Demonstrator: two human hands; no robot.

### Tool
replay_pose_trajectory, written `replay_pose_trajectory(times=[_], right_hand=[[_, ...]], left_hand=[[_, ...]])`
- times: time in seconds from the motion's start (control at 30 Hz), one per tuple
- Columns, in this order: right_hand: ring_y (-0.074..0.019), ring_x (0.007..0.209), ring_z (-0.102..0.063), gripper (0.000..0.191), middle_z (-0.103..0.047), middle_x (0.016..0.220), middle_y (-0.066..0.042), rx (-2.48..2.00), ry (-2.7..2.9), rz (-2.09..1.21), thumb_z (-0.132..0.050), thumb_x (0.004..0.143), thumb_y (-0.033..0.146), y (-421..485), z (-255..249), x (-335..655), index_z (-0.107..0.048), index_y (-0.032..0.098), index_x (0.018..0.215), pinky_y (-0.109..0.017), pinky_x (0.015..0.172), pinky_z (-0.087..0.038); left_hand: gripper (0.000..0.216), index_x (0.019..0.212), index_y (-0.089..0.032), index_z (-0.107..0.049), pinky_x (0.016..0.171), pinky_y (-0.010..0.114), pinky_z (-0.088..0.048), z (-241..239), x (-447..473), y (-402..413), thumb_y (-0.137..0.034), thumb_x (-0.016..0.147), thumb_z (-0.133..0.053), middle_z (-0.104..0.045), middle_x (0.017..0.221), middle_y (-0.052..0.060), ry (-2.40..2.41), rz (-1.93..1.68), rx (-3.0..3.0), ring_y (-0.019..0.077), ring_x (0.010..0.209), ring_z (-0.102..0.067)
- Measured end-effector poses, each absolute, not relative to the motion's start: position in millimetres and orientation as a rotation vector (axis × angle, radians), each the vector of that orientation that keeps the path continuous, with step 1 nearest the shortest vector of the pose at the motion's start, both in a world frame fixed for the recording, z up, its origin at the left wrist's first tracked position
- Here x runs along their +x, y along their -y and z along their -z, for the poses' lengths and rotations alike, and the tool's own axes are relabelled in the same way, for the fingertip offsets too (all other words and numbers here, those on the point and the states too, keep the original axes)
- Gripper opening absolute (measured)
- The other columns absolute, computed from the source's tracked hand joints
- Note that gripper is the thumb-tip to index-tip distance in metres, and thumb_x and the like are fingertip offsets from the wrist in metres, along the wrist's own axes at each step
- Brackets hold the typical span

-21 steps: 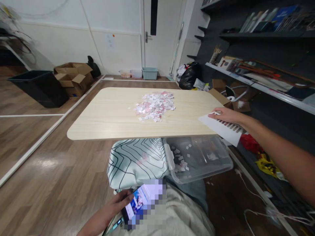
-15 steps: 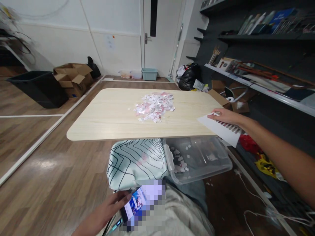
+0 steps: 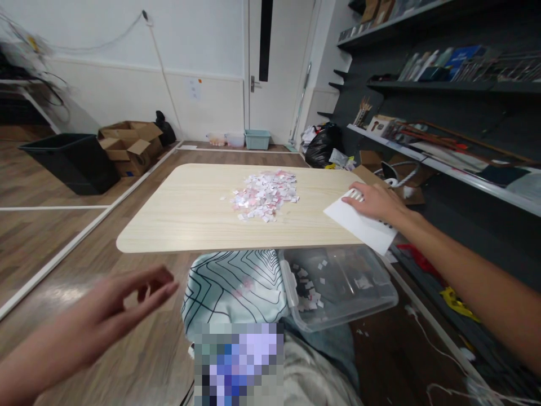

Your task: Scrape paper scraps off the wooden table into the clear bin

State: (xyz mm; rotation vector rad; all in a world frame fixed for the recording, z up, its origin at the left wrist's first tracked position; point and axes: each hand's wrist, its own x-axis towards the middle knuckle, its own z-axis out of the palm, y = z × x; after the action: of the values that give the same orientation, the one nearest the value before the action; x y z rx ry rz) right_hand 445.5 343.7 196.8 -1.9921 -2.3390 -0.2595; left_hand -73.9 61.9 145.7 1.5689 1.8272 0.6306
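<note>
Lifted off the phone (image 3: 247, 361), the left hand (image 3: 112, 310) is held in air, fingers part-open, nothing gripped. Smooth flat white card (image 3: 358, 226) is pinched by the right hand (image 3: 374, 203) over the wood-grained table (image 3: 177, 217), right of heaped paper scraps (image 3: 266, 194); card's far edge is partly covered, phone pixelated.

**Matt paper, clear plastic, pale wood grain**

The counter (image 3: 177, 220) looks smooth and wood-grained, faintly sheened. Paper scraps (image 3: 266, 194) and the white sheet (image 3: 359, 229) look matt. The tub (image 3: 353, 313) is glossy clear plastic; the patterned covering (image 3: 232, 285), smooth cloth; the sack (image 3: 323, 145), shiny crinkled plastic.
</note>
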Motion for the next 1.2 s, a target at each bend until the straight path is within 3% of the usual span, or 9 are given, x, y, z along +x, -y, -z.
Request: replay_pose_trajectory(times=[0.07, 0.17, 0.3, 0.43, 0.77, 1.0, 1.2], right_hand=[[-0.0447, 0.110, -0.072, 0.067, -0.079, 0.118, -0.024, -1.968, 2.346, 0.340, -0.051, 0.099, 0.068, -338.6, -200.3, 430.7, -0.067, 0.020, 0.142, -0.049, 0.090, -0.051], [-0.0464, 0.113, -0.072, 0.065, -0.079, 0.117, -0.023, -1.911, 2.395, 0.399, -0.051, 0.100, 0.066, -328.9, -206.7, 407.7, -0.067, 0.021, 0.144, -0.052, 0.093, -0.051], [-0.0436, 0.110, -0.074, 0.063, -0.080, 0.113, -0.020, -1.858, 2.491, 0.374, -0.054, 0.099, 0.065, -318.6, -212.0, 378.8, -0.070, 0.022, 0.142, -0.050, 0.092, -0.053], [-0.0381, 0.108, -0.075, 0.061, -0.082, 0.115, -0.015, -1.827, 2.543, 0.299, -0.059, 0.097, 0.068, -314.9, -209.0, 357.1, -0.072, 0.028, 0.140, -0.045, 0.090, -0.056], [-0.0376, 0.110, -0.074, 0.052, -0.083, 0.116, -0.013, -1.696, 2.569, 0.120, -0.064, 0.094, 0.064, -313.1, -204.6, 347.1, -0.078, 0.027, 0.127, -0.041, 0.088, -0.055], [-0.0398, 0.113, -0.074, 0.048, -0.082, 0.119, -0.018, -1.671, 2.521, 0.065, -0.066, 0.093, 0.058, -316.4, -207.9, 340.4, -0.078, 0.020, 0.120, -0.043, 0.090, -0.054], [-0.0350, 0.112, -0.075, 0.042, -0.083, 0.118, -0.014, -1.605, 2.560, 0.009, -0.068, 0.093, 0.055, -311.2, -204.9, 334.1, -0.079, 0.022, 0.118, -0.039, 0.092, -0.054]], left_hand=[[0.056, 0.096, -0.024, -0.075, 0.067, 0.035, -0.050, -160.2, -84.0, -105.2, -0.077, 0.090, -0.056, -0.077, 0.094, 0.007, -1.890, -0.705, 1.791, 0.0271, 0.084, -0.065], [0.059, 0.107, -0.013, -0.069, 0.089, 0.039, -0.056, -159.7, -98.7, -168.0, -0.069, 0.096, -0.051, -0.075, 0.113, 0.013, -1.964, -0.818, 1.935, 0.0263, 0.095, -0.066], [0.068, 0.140, 0.000, -0.057, 0.113, 0.048, -0.048, -135.4, -111.6, -221.9, -0.055, 0.103, -0.043, -0.065, 0.140, 0.025, -2.076, -0.649, 2.067, 0.0336, 0.123, -0.062], [0.070, 0.149, -0.005, -0.057, 0.127, 0.047, -0.035, -111.1, -118.3, -241.9, -0.053, 0.106, -0.028, -0.056, 0.159, 0.023, -2.157, -0.420, 2.200, 0.0358, 0.149, -0.049], [0.075, 0.152, -0.007, -0.057, 0.128, 0.050, -0.034, -101.6, -122.9, -243.7, -0.057, 0.105, -0.026, -0.054, 0.164, 0.022, -2.182, -0.481, 2.214, 0.0359, 0.152, -0.047], [0.078, 0.153, -0.008, -0.056, 0.129, 0.048, -0.033, -102.8, -123.4, -243.9, -0.061, 0.104, -0.024, -0.052, 0.166, 0.021, -2.181, -0.474, 2.182, 0.0352, 0.154, -0.046], [0.077, 0.151, -0.011, -0.058, 0.128, 0.049, -0.035, -101.8, -124.7, -244.9, -0.061, 0.104, -0.024, -0.054, 0.165, 0.020, -2.196, -0.475, 2.188, 0.0357, 0.153, -0.048]])
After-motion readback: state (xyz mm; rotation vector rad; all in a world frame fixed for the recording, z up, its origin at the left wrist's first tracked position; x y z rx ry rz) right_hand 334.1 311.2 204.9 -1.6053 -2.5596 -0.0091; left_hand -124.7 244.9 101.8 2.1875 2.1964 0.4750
